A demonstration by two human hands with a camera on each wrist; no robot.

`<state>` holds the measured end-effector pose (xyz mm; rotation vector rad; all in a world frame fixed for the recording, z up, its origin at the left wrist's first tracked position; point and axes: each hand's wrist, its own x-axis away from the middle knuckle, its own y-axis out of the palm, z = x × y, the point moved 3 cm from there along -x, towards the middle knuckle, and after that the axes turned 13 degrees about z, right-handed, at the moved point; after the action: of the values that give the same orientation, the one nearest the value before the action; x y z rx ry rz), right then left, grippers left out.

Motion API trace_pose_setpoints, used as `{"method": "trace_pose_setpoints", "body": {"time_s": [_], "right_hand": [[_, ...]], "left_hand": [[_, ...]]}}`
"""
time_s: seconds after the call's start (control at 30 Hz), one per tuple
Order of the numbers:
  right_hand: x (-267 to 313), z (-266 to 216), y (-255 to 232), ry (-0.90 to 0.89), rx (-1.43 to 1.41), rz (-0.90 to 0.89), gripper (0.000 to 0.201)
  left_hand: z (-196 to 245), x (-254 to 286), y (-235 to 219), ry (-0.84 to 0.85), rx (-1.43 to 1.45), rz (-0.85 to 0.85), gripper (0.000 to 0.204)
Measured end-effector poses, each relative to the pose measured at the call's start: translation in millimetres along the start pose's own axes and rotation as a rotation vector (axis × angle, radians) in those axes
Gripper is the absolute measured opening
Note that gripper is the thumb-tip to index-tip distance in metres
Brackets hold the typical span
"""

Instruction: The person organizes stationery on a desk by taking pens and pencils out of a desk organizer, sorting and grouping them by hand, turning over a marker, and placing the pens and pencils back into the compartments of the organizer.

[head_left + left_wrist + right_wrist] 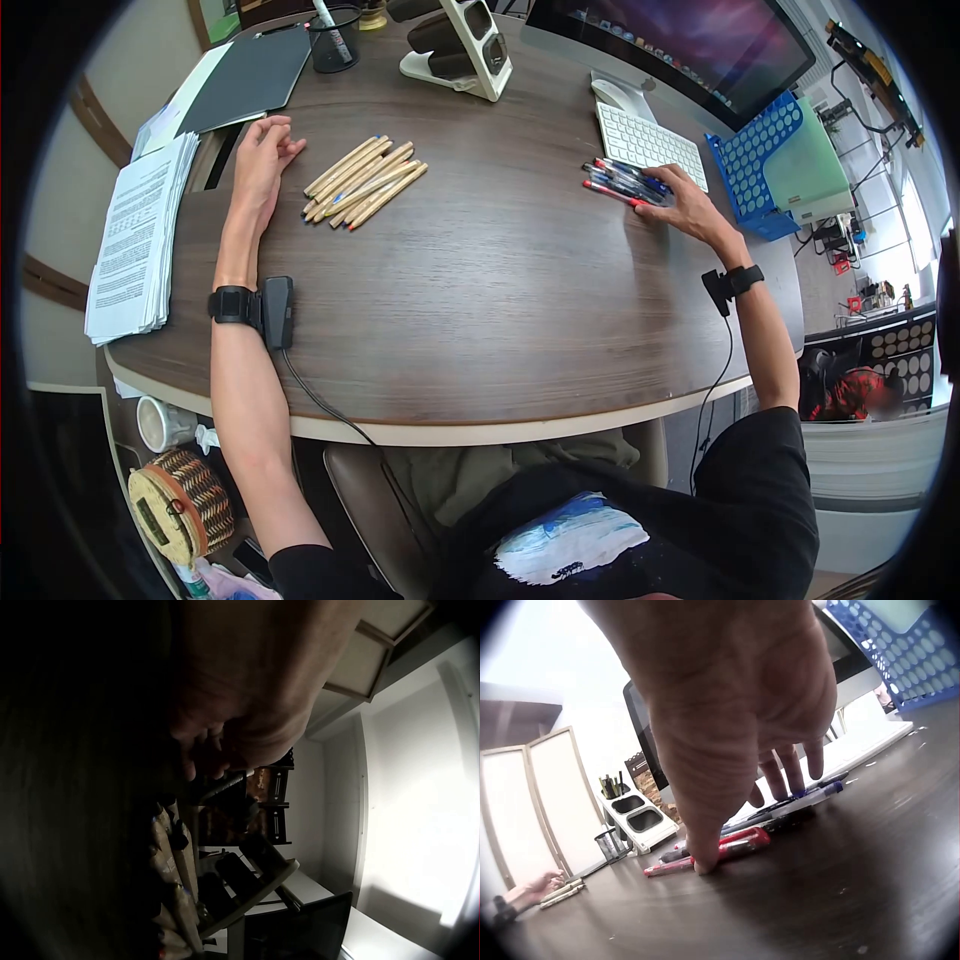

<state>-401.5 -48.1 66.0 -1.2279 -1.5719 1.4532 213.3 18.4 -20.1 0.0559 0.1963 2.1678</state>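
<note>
My right hand (688,207) is over a bunch of pens (615,180) at the right of the table, just in front of the keyboard. The pens have red, blue and black parts and lie side by side. In the right wrist view, the thumb presses the near side by a red pen (742,841), and the fingers reach down at the far side. My left hand (264,160) rests on the table at the left with loosely bent fingers, holding nothing. Right of it lies a pile of wooden pencils (362,185) with coloured ends, apart from the hand.
A white keyboard (650,145) and mouse (614,95) sit below the monitor (690,45). At the right edge stands a blue perforated file rack (750,165). Printed papers (145,225) and a dark folder (245,80) are left; a pen cup (333,45) and white holder (470,60) stand behind.
</note>
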Motion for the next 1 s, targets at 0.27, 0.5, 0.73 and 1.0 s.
{"method": "trace_pose_setpoints", "body": {"time_s": [0.27, 0.5, 0.73, 1.0], "right_hand": [[2, 4, -5, 0.052, 0.021, -0.135, 0.08], [-21, -15, 1, -0.016, 0.158, -0.259, 0.067], [-51, -47, 12, -0.014, 0.368, -0.375, 0.055], [-45, -40, 18, -0.077, -0.011, -0.096, 0.028]], "left_hand": [[-3, -3, -1, 0.023, -0.023, -0.019, 0.026], [-2, -1, 0, 0.021, -0.033, -0.013, 0.024], [-3, -2, -1, 0.022, -0.045, 0.004, 0.023], [-3, -3, 1, 0.014, -0.037, 0.005, 0.021]]}}
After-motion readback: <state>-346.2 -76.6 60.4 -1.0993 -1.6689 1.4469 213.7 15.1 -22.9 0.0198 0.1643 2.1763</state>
